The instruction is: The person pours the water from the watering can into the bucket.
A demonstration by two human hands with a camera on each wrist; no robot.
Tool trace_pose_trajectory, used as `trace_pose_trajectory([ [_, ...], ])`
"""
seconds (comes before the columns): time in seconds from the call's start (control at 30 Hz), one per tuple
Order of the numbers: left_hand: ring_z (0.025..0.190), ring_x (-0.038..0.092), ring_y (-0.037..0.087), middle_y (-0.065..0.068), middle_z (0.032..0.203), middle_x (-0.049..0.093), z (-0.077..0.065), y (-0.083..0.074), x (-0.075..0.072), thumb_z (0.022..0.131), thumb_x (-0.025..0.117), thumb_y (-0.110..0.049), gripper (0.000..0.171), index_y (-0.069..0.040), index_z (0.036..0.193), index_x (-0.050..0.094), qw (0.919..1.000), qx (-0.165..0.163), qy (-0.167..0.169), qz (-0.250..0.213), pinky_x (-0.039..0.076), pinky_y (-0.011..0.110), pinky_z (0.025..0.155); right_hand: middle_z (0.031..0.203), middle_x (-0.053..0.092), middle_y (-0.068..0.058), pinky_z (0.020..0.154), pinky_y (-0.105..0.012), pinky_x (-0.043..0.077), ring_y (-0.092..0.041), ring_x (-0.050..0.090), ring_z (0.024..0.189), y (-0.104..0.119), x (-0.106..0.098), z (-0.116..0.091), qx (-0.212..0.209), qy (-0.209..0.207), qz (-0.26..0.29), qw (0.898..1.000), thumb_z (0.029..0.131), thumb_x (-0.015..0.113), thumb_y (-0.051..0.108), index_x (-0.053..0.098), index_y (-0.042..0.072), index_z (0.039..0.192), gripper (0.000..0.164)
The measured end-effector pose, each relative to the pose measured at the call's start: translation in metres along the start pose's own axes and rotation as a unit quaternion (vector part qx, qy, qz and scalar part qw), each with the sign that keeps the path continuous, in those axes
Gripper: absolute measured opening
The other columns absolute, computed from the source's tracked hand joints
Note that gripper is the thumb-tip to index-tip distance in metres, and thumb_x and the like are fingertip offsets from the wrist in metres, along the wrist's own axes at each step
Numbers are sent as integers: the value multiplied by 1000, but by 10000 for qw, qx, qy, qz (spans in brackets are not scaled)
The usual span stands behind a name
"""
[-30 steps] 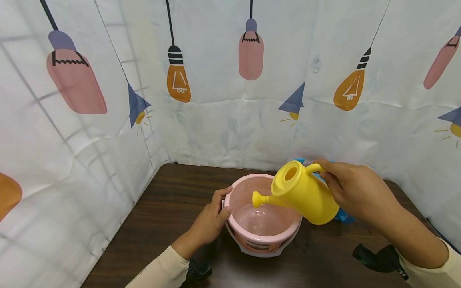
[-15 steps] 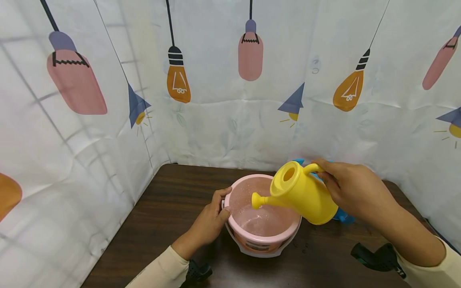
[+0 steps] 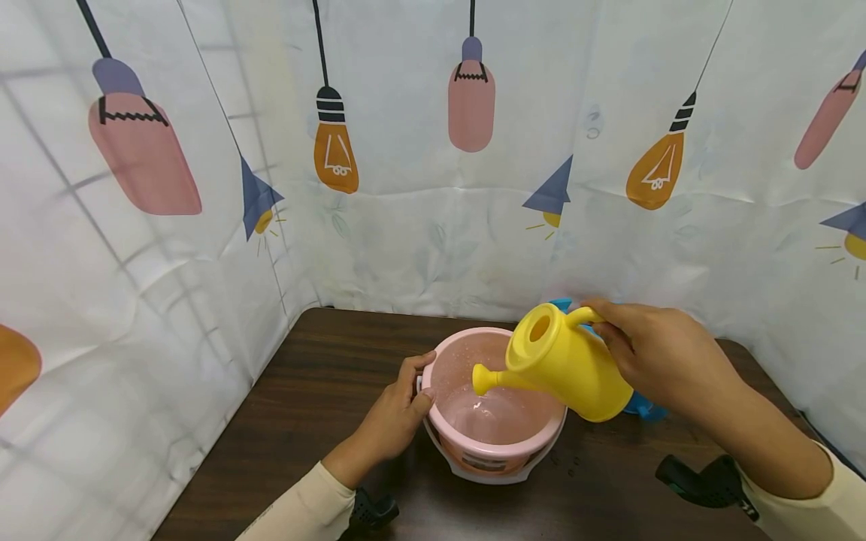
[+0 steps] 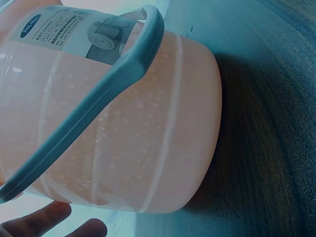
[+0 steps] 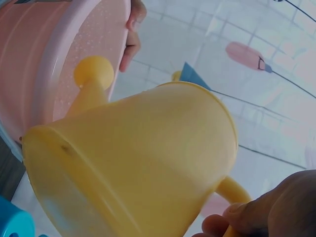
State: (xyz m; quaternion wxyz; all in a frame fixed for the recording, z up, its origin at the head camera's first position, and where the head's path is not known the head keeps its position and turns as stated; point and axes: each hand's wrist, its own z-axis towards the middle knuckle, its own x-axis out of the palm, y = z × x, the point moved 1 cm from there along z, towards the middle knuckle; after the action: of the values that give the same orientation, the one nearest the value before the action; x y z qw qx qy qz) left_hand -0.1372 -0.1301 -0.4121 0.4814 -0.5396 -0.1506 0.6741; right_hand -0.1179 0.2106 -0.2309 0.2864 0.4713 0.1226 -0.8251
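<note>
A pink bucket (image 3: 497,450) stands on the dark table, a little clear water at its bottom and droplets on its inner wall. My left hand (image 3: 392,417) grips its left rim, with the thumb over the edge. My right hand (image 3: 666,353) holds a yellow watering can (image 3: 582,368) by its handle, tilted so that the spout's round head hangs over the bucket's opening. In the right wrist view the can's body (image 5: 143,153) fills the middle, and fingers curl round its handle. The left wrist view shows the bucket's lowered carrying handle (image 4: 84,106) and printed label.
Partly hidden behind the watering can and right hand is a blue plastic object (image 3: 646,406). Small wet drops mark the wood-grain table (image 3: 325,376) right of the bucket. A white curtain (image 3: 419,248) printed with lamps hangs along the back and left.
The watering can and right hand have shifted very slightly left, the spout still over the bucket. My left hand and the bucket have stayed put.
</note>
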Motion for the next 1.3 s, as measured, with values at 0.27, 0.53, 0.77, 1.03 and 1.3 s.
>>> trace_pose_trajectory([
  [0.27,119,62,25,19,142,57,0,0,0,100,47,-27,54,-16,151,34,10000,-13,40,-54,49,51,97,112,75,-11,69,-51,56,-30,71,83,3,-1,1,62,70,10,10000,95,71,7,71,7,129,35],
  [0.53,120,61,26,19,143,56,0,-1,0,100,46,-31,54,-16,151,34,9999,-105,62,-30,48,51,97,116,74,-12,75,-54,55,-32,71,89,5,0,2,214,318,59,9992,96,70,8,69,7,133,37],
  [0.77,120,61,26,19,143,56,0,-1,0,101,46,-31,54,-15,151,34,10000,-39,40,-39,48,51,98,120,72,-13,78,-56,55,-36,70,97,7,0,5,298,473,47,9984,98,68,10,67,8,136,39],
  [1.03,118,62,26,20,140,58,0,1,0,103,45,-33,52,-15,151,34,10000,95,25,-13,49,51,96,122,72,-12,83,-56,54,-37,70,102,12,1,8,274,458,29,9986,96,70,10,68,7,135,39],
  [1.3,120,61,26,20,143,56,0,1,-1,106,42,-42,53,-15,151,34,9998,214,17,-17,49,52,97,120,73,-10,82,-56,54,-35,70,104,16,2,12,115,335,74,9993,96,70,9,70,9,131,35],
])
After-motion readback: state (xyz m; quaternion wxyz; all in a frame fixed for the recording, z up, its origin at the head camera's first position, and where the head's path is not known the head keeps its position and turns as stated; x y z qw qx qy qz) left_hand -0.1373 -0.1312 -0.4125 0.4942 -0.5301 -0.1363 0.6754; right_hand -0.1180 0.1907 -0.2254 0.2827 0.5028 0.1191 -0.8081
